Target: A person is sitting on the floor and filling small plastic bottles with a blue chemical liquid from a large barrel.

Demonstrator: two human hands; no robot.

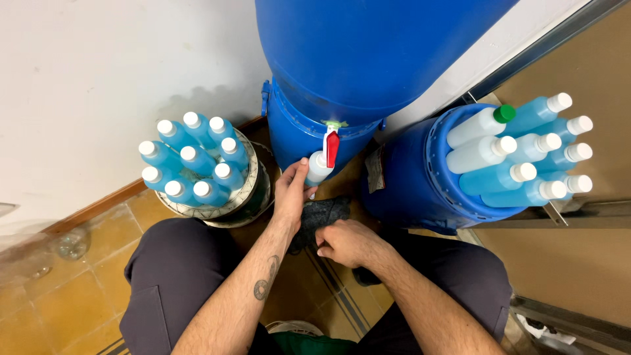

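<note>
My left hand (291,191) grips a small plastic bottle (318,168) and holds it right under the red tap (332,148) of a big blue barrel (355,52). My right hand (346,242) rests lower down, its fingers closed on a dark grey cloth (323,214) that lies just below the bottle. I sit with both knees apart, the barrel between them.
A metal bucket (253,197) on the left holds several capped bottles (190,164) of blue liquid. On the right a blue drum (414,184) carries several more bottles (519,154), some blue, some white. White wall at left, tiled floor (72,296) below.
</note>
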